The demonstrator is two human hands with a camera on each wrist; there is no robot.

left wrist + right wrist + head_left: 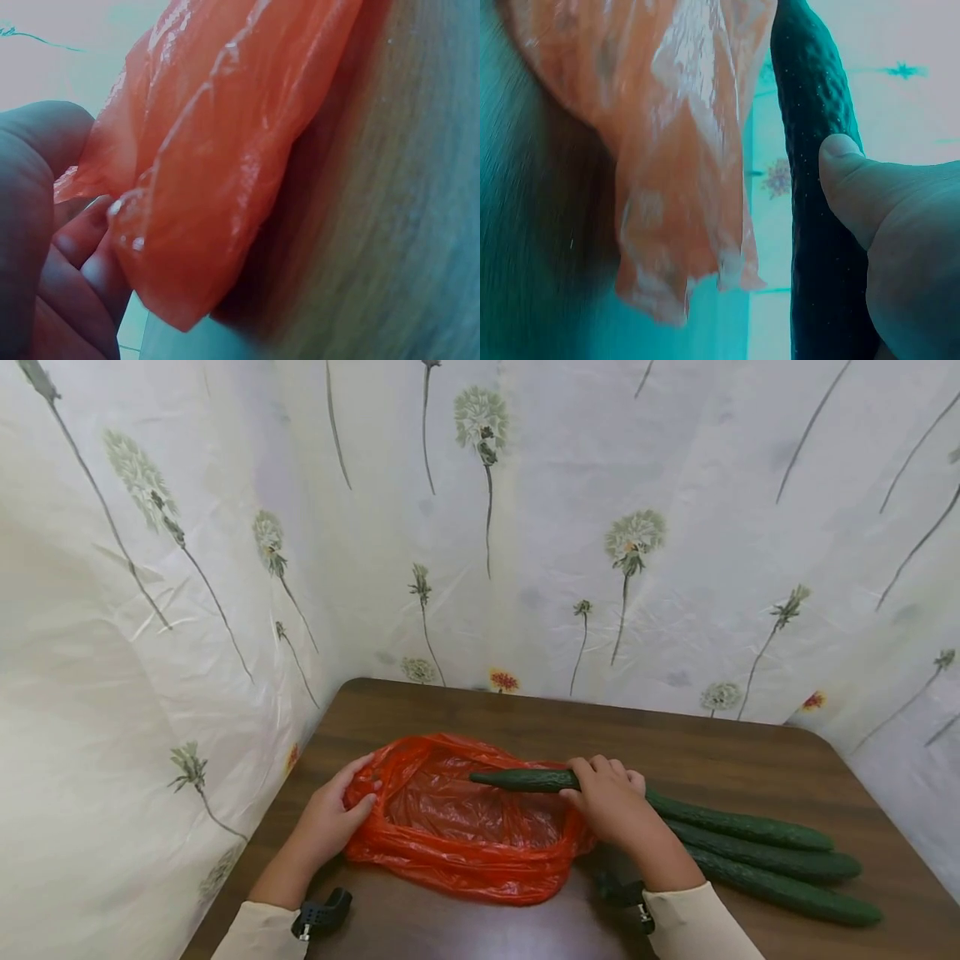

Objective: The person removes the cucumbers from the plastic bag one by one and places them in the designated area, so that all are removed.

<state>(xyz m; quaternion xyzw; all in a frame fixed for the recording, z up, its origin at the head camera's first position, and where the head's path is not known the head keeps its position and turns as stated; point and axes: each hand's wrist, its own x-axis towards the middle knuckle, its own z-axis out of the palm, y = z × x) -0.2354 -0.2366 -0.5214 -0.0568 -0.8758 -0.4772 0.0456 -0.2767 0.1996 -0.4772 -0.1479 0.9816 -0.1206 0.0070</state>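
A red plastic bag (457, 860) lies on the table with its mouth spread wide. At its left side my left hand (330, 810) pinches the rim; in the left wrist view the thin plastic (202, 202) runs between thumb (45, 131) and fingers. My right hand (611, 802) grips a long dark green cucumber (517, 779), whose narrow tip points left over the bag's mouth. The right wrist view shows the thumb (847, 180) along the bumpy cucumber (817, 112), beside the hanging bag edge (690, 187). Whether the cucumber's far end is among those at the right cannot be told.
Several cucumbers (787, 862) lie side by side on the right of the brown wooden table (600, 718), their left ends hidden by the right hand and forearm. A flowered curtain-like sheet (540, 527) stands behind the table and along its left. Dark bands (324, 912) sit at both wrists.
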